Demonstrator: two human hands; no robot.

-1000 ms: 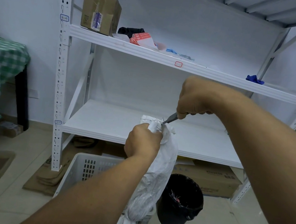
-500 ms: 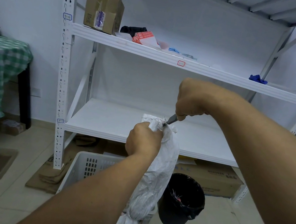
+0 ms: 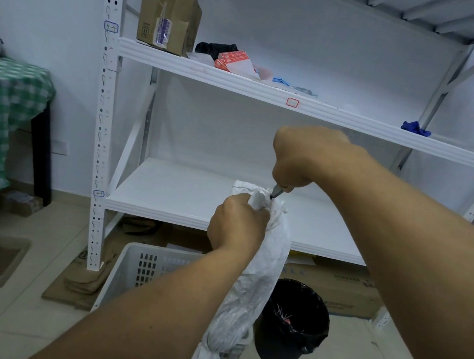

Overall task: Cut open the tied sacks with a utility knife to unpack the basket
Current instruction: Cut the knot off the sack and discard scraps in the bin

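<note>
Basket [image 3: 134,268] sits on the floor, below and left of left hand [image 3: 236,225]. Left hand is fisted round the gathered neck of the white sack [image 3: 254,275]; the sack hangs down from it, twisted tight lower down. Utility knife [image 3: 276,192] tip meets the sack top, just up-right of that fist. Right hand [image 3: 298,158] is curled round the handle, blade down. Black bin [image 3: 294,321] stands below right hand.

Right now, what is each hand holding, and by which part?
The left hand grips the white sack by its bunched neck; the right hand grips the utility knife by its handle, tip at the neck.
</note>
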